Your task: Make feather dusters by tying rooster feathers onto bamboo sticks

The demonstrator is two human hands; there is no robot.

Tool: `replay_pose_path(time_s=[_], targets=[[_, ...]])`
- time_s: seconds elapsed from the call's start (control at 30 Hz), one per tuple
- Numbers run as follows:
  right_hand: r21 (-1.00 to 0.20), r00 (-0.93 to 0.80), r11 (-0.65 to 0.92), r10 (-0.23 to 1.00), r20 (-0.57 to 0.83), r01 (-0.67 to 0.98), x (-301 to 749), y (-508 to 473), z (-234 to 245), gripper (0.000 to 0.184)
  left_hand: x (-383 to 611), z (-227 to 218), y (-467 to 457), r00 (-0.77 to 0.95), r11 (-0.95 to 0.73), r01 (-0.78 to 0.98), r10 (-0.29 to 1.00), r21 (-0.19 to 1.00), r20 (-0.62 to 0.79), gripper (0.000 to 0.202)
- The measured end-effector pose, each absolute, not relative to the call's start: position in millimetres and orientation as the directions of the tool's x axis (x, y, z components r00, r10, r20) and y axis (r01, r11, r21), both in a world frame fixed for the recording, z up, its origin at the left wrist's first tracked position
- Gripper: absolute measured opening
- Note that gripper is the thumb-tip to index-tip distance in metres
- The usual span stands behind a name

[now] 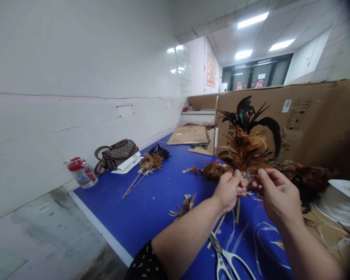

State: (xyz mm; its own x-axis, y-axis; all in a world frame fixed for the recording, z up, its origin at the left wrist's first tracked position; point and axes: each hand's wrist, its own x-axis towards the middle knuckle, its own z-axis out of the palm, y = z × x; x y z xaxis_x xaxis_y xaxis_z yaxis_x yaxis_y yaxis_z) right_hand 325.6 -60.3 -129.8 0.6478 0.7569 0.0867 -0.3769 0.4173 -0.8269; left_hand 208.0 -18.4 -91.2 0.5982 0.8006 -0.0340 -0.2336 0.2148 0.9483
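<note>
A tall bunch of feathers (246, 142), brown below with long black plumes on top, stands upright between my hands. Closed round its base is my left hand (229, 190), with two thin sticks (220, 225) poking out underneath. My right hand (280, 194) pinches at the same base from the other side; what lies between its fingertips is too small to make out. Clear ribbon (261, 241) trails over the blue table (163, 198) beneath. Silver scissors (221, 254) lie in front of my left forearm, and a few loose feathers (185, 206) rest to its left.
A finished-looking feather bunch on sticks (151, 161) lies left, near a handbag (119, 153) and a red-lidded bottle (83, 173). A white spool (342, 202) stands at right beside piled feathers (306, 177). Behind rise a big cardboard box (317, 124) and flat cardboard (189, 135).
</note>
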Motion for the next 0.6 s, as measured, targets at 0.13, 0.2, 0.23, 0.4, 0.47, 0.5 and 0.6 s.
replay_pose_path(time_s=[0.13,0.2,0.23,0.4,0.47,0.5,0.6], targets=[[-0.804,0.657,0.438,0.75,0.079,-0.403,325.7,-57.3,-134.8,0.044,204.7,-84.5,-17.2,0.624,0.271,-0.297,0.781,0.916,-0.029,0.065],[-0.81,0.614,0.428,0.782,0.109,-0.401,324.9,-55.2,-139.1,0.039,203.0,-82.1,-17.1,0.653,0.321,-0.292,0.755,0.901,-0.057,0.061],[-0.817,0.596,0.429,0.792,0.134,-0.386,324.4,-54.6,-140.9,0.037,202.2,-81.5,-16.9,0.662,0.348,-0.287,0.745,0.892,-0.077,0.059],[-0.849,0.527,0.441,0.815,0.243,-0.29,322.5,-55.5,-142.6,0.037,199.1,-82.4,-14.1,0.661,0.43,-0.282,0.735,0.858,-0.151,0.056],[-0.849,0.512,0.428,0.828,0.23,-0.311,322.8,-56.2,-141.9,0.042,198.6,-85.1,-12.4,0.663,0.434,-0.277,0.732,0.857,-0.156,0.059],[-0.851,0.514,0.417,0.831,0.215,-0.319,323.2,-56.4,-142.1,0.044,198.7,-87.2,-11.7,0.658,0.427,-0.277,0.737,0.861,-0.153,0.06],[-0.862,0.54,0.407,0.819,0.197,-0.303,324.2,-55.7,-145.6,0.047,201.7,-95.7,-10.5,0.608,0.359,-0.29,0.785,0.887,-0.119,0.06]])
